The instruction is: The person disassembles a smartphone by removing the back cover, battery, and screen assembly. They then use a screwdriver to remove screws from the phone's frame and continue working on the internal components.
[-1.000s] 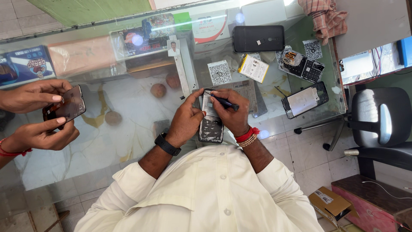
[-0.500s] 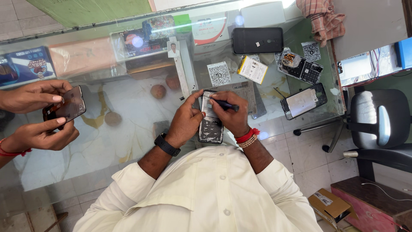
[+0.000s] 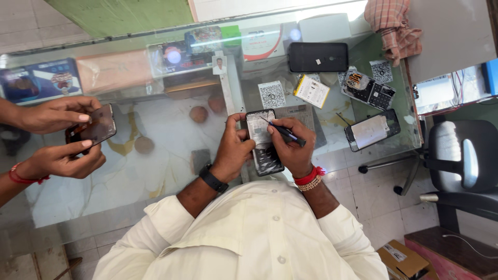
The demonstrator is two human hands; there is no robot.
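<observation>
An opened smartphone (image 3: 263,139) lies back side up on the glass counter (image 3: 171,135), with its battery and inner parts showing. My left hand (image 3: 232,149) grips its left edge and steadies it. My right hand (image 3: 294,148) holds a dark thin screwdriver (image 3: 282,131), whose tip touches the upper part of the phone. I wear a black watch on the left wrist and red and beaded bands on the right wrist.
Another person's two hands (image 3: 57,137) at the left hold a dark phone (image 3: 94,127). A black phone back cover (image 3: 317,57), a yellow-edged battery (image 3: 311,91), a circuit frame (image 3: 367,89) and another opened phone (image 3: 372,129) lie on the counter. A black office chair (image 3: 461,166) stands at right.
My hands and the phone stay in place; the screwdriver tip has shifted slightly on the phone's upper part. The other person's hands remain on their phone.
</observation>
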